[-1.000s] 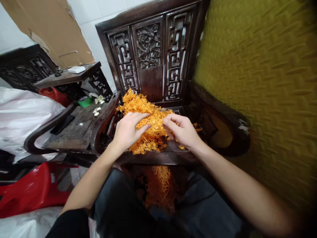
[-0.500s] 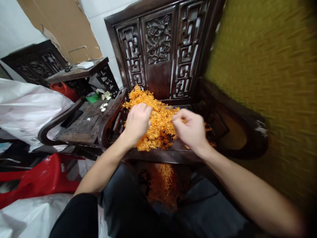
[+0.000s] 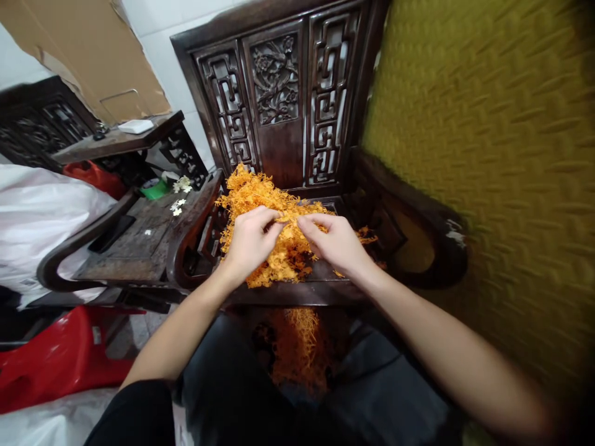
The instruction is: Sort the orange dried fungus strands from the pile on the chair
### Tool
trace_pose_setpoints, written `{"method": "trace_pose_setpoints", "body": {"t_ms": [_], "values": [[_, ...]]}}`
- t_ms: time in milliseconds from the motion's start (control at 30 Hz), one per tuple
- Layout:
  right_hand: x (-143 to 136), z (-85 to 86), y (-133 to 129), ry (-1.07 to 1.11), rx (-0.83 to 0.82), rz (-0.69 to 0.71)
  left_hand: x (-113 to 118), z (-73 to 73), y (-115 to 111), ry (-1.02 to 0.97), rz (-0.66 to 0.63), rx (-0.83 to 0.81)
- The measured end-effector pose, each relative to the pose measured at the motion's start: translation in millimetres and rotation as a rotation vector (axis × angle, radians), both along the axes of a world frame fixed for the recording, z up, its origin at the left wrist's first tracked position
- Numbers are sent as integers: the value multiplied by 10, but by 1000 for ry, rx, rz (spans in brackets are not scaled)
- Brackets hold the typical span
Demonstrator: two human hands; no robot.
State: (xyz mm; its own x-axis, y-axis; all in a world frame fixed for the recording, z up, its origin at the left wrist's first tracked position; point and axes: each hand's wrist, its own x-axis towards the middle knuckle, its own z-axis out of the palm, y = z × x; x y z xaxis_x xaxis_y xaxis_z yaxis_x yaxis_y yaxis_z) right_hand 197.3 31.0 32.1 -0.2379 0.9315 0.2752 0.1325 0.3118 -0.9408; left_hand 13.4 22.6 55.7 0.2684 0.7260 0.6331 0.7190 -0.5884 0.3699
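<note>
A heap of orange, branching, flower-like pieces [image 3: 251, 189] covers much of the dark carved wooden chair's seat [image 3: 325, 271]. Over the heap, my left hand [image 3: 253, 240] pinches a small orange flower-like piece [image 3: 289, 218] between thumb and forefinger. Close by on its right, my right hand [image 3: 335, 243] has thumb and fingertips pressed together at the piece's other end. Whether one piece or two lie between the fingertips is hard to make out against the heap. More orange strands [image 3: 304, 328] show below the seat, between my knees.
Left stands a second wooden chair [image 3: 125, 238] with a green tape roll [image 3: 154, 189] and pale flower-like bits [image 3: 178, 206] on it. A red plastic stool [image 3: 69, 353] and a white bag [image 3: 41, 217] are farther left. An olive textured surface [image 3: 488, 124] rises at right.
My hands have come closer together, from closed fists apart to fingertips nearly meeting over the heap. The whole view has shifted slightly, so the furniture appears farther left.
</note>
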Motion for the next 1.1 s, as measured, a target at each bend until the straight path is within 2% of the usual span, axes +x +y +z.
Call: {"method": "trace_pose_setpoints", "body": {"t_ms": [100,167,233,300,367,467,600,733,833,900,1000,1067,1100], "values": [[51,32,3,-85,58,-89,-97,-27,70,226,9,90],[139,80,-4,-43,73,-166,-256,-36,162,320,146,114],[238,139,-17,97,65,-246,-425,-35,249,265,342,100],[292,183,-33,180,15,-245,-513,-28,289,116,436,32],[265,189,-47,133,-83,-138,-471,-19,266,-16,370,-65],[125,134,-53,75,-238,35,-251,-1,152,-144,204,-155],[16,64,-51,122,-324,191,-31,16,19,-125,105,-85],[9,60,-74,145,-328,239,26,-23,-32,12,67,48],[-28,72,-105,148,-268,160,17,-47,-19,90,47,99],[-46,88,-139,144,-251,91,-52,-38,40,103,96,108],[-15,124,-200,168,-203,33,-254,-4,175,40,301,131],[25,140,-221,198,-190,43,-369,13,230,-23,432,144],[40,141,-220,210,-204,70,-392,16,232,-16,430,135]]}}
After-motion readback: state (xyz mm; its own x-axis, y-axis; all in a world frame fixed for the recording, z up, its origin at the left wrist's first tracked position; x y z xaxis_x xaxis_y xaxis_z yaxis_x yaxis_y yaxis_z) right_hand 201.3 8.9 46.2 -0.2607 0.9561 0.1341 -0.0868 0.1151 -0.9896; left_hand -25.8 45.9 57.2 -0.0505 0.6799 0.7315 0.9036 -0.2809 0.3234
